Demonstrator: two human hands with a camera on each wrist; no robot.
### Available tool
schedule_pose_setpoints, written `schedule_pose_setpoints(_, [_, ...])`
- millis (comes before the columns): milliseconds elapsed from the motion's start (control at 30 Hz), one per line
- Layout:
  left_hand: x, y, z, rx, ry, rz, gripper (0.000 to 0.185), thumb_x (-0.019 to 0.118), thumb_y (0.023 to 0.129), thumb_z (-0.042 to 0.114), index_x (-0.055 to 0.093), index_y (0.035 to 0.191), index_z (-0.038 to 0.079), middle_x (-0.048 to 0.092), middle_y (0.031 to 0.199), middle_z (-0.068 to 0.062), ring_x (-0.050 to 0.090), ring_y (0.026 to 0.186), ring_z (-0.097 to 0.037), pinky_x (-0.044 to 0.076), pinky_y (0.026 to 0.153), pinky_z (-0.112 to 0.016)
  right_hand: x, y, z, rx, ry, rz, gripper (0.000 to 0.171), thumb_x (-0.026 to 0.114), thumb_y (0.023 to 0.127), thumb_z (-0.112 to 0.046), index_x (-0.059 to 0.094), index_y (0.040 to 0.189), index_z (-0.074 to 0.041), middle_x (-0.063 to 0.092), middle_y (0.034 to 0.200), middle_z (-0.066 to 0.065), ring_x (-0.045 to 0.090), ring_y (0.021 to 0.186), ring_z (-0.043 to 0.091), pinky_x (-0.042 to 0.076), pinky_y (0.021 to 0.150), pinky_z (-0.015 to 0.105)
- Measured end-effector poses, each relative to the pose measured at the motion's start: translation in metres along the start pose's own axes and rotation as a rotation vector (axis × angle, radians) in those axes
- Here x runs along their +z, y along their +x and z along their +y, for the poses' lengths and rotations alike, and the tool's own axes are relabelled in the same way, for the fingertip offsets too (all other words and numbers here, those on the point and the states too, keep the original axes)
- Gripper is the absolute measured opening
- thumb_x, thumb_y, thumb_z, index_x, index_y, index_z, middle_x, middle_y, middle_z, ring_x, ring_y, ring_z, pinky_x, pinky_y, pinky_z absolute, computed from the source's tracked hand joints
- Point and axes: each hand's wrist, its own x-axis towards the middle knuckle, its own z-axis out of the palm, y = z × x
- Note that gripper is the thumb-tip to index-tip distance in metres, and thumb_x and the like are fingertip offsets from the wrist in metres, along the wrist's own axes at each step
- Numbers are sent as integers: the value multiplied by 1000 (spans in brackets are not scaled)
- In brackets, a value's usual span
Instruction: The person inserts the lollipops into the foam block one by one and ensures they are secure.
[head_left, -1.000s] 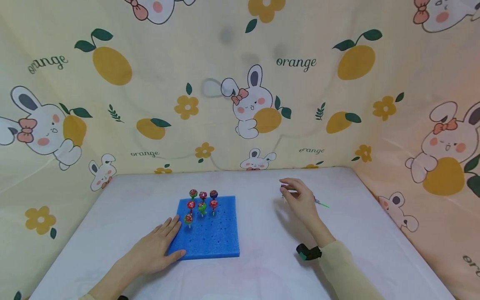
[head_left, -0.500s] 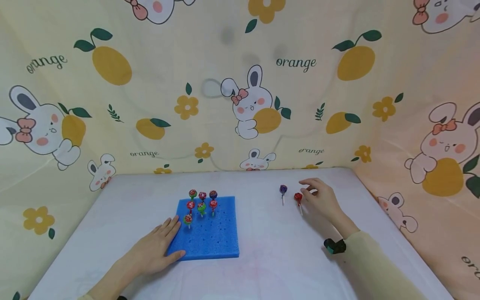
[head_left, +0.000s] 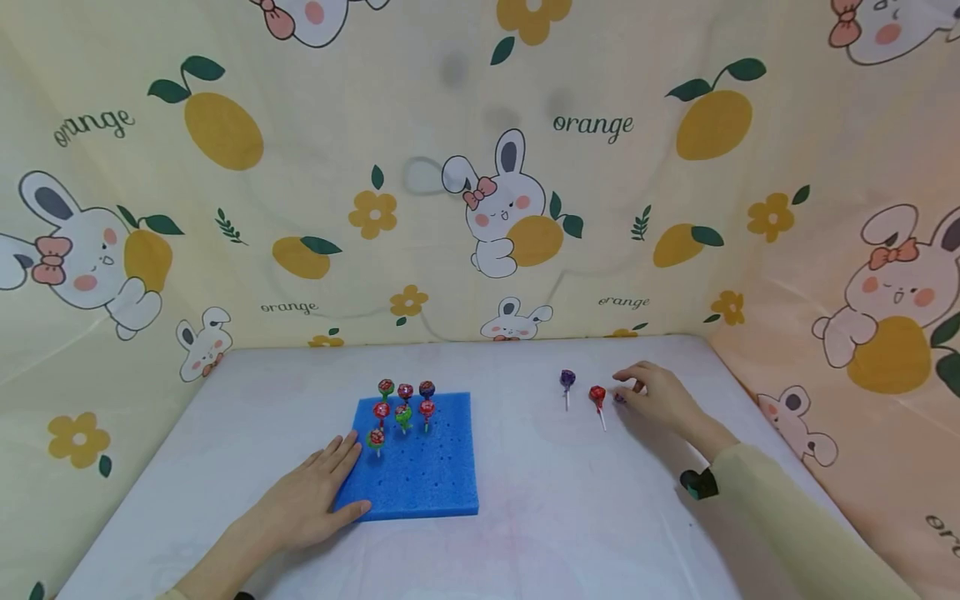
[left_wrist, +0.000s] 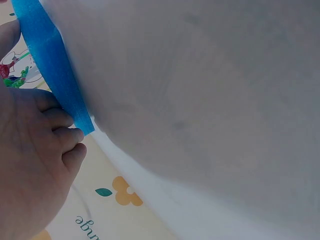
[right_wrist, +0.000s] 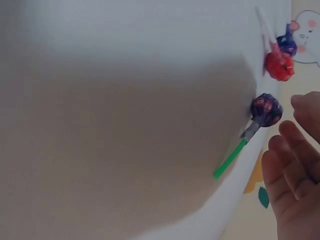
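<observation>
My left hand (head_left: 311,496) lies with straight fingers along the left edge of a blue foam block (head_left: 435,475). Several wrapped lollipops, among them a green one (head_left: 403,417), stand upright in the block's far left part. Over the table at the right, my right hand (head_left: 660,402) reaches with parted, slightly bent fingers to a purple lollipop with a green stick (right_wrist: 266,110). The right wrist view shows its fingertips close beside the candy, with a gap between thumb and fingers. From the head, the hand hides most of that lollipop.
Left of my right hand lie a red lollipop (head_left: 597,394) and another purple lollipop (head_left: 567,379), both with white sticks, on the white tabletop (head_left: 540,517). A printed cloth (head_left: 450,275) hangs behind the table and along both sides.
My right hand has moved right, from over the white-stick purple lollipop, past the red one, to the green-stick one. Both lollipops it covered now show. The left hand and foam block have stayed still.
</observation>
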Motion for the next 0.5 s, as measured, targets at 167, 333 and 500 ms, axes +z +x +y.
schedule_pose_setpoints(167, [-1,-1,1,-2,-1,-3,94,52,100,67,37,158,-5,27,168,-23,27,153,-46,31,121,-63,-1,4,3,18,-28,-79,24,70,97,-10,74,120,-1,68,109,12,58,87,23,51,74,35])
schedule_pose_setpoints(333, [0,0,1,-6,-2,-9,94,52,99,68,36,158,-5,27,168,-23,27,154,-46,30,121,-63,-2,6,6,30,-22,-138,24,70,98,-11,74,119,-2,68,105,9,57,88,24,51,74,35])
schedule_pose_setpoints(500, [1,1,-1,-4,9,1,94,51,100,68,37,158,-4,27,168,-23,27,154,-45,31,121,-62,0,9,8,28,-33,-162,23,70,98,-13,75,119,-3,69,102,8,57,87,23,50,75,35])
